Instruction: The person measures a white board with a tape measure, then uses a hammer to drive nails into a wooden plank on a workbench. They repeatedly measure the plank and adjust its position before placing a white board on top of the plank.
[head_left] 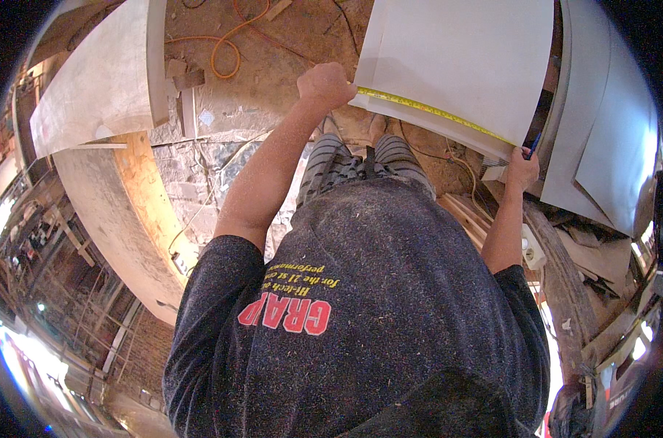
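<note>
An orange cord point(238, 62) lies on the brown floor point(273, 47), curling into 1 loop. Near it are a wood block point(190, 79) and, at the top edge, a small offcut point(279, 9). On the left, a pale panel point(101, 73) stands above a stained board point(101, 197), which has a yellowish wood strip point(143, 179) along its inner side. Farther out, at lower left, is a brick wall point(143, 343). On the right are at least 2 grey sheets point(614, 139), with a white socket point(533, 247) below them and planks point(464, 219) left of it.
</note>
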Available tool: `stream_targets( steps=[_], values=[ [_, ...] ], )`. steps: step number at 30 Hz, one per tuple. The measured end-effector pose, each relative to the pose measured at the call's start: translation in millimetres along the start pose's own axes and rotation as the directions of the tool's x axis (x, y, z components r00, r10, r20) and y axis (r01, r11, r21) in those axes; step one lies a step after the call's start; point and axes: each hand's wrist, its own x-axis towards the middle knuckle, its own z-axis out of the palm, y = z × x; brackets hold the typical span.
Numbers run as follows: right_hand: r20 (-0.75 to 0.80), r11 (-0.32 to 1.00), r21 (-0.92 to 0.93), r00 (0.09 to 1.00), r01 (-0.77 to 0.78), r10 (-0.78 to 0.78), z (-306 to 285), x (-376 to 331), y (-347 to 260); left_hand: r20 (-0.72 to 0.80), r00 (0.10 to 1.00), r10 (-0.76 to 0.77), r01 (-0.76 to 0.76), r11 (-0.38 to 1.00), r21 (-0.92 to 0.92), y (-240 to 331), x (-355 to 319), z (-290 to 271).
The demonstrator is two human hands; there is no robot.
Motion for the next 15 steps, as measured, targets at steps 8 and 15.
stream_targets(
  steps=[8, 15],
  values=[
    [-0.019, 0.993, -0.099, 0.998, 0.063, -0.065, 7, 4, 12, -0.005, 1.000, 0.004, -0.004, 1.000, 0.009, -1, 2, 2],
    [0.070, 0.998, 0.021, 0.996, 0.057, -0.058, -4, 2, 3, 0.011, 1.000, -0.027, 0.026, 1.000, 0.007, 2, 0, -2]
  ],
)
